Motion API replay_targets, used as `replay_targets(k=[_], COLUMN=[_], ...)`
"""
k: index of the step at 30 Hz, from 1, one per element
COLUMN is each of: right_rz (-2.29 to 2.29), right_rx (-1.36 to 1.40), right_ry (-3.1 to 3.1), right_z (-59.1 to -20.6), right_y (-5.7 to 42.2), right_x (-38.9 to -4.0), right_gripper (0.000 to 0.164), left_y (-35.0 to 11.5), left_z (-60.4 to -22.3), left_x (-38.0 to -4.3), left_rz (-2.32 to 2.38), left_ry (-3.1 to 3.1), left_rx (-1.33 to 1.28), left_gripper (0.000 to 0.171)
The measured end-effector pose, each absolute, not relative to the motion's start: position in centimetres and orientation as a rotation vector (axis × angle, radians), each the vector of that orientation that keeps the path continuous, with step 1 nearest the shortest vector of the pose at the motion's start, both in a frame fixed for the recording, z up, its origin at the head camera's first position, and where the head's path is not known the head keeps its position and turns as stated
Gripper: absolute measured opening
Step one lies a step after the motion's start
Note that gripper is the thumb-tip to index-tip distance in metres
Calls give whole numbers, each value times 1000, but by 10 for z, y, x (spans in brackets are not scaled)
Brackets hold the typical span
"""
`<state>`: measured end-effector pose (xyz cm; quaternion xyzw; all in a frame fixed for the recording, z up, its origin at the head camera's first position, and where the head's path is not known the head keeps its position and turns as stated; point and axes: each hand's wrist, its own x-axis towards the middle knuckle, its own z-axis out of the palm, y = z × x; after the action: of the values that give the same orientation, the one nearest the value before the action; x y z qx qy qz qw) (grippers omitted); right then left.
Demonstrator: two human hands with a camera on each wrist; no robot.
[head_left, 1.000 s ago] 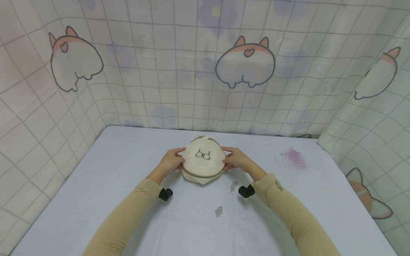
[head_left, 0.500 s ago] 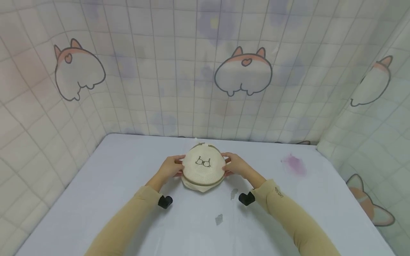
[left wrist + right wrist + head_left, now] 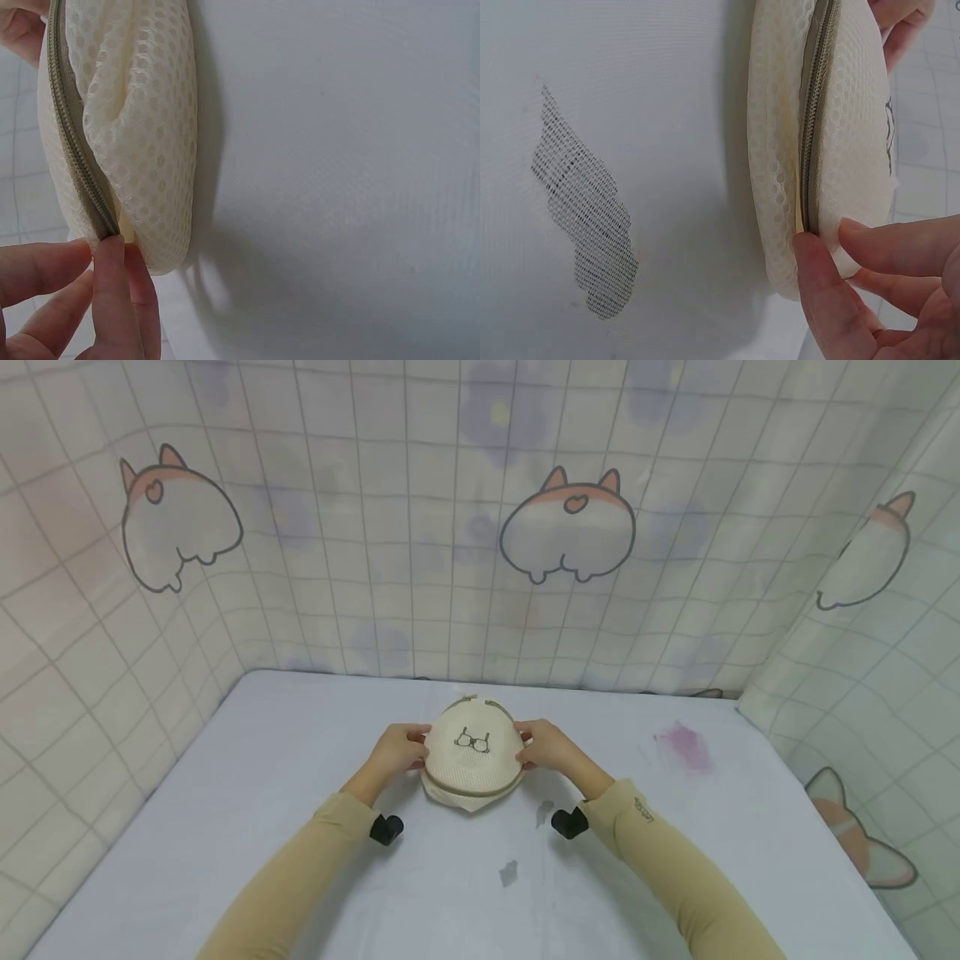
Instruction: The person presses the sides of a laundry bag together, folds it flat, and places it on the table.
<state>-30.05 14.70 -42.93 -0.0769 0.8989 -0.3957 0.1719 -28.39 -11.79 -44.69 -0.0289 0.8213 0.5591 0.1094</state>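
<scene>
A round cream mesh laundry bag (image 3: 471,764) with a glasses drawing on its top lies toward the back of the white table. Its left edge is pinched by my left hand (image 3: 397,752), its right edge by my right hand (image 3: 547,747). The left wrist view shows a beige zipper (image 3: 75,157) along the rim, with left fingers (image 3: 116,292) at its end. In the right wrist view the thumb and fingers (image 3: 825,285) hold the rim beside the zipper; honeycomb mesh bulges below it. What the bag contains is hidden.
The white tabletop (image 3: 300,760) bears a pink stain (image 3: 684,747) at the right and two grey worn patches, one of them the nearer patch (image 3: 508,873). A grid-patterned curtain (image 3: 360,527) with cartoon animals stands behind the table and at both sides.
The head view has tilted slightly, so the whole scene sits lower than a second ago. Both hands keep their hold on the bag, which stays about where it was on the table.
</scene>
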Motion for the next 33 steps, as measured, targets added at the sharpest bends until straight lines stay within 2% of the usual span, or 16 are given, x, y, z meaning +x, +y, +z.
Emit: replay_targets(k=[17,33], right_rz=[-916,-784], right_rx=[-299,-330], right_ry=[2617,2643], right_z=[-429,-429], right_y=[144,140], right_x=[-302,-300], right_gripper=[71,69], left_y=[-114,-115], left_z=[-447,-451], left_x=[-284,-288], left_rz=[1589,1542], left_ry=[2442,2471], left_rx=[-118,-149], left_gripper=[52,49])
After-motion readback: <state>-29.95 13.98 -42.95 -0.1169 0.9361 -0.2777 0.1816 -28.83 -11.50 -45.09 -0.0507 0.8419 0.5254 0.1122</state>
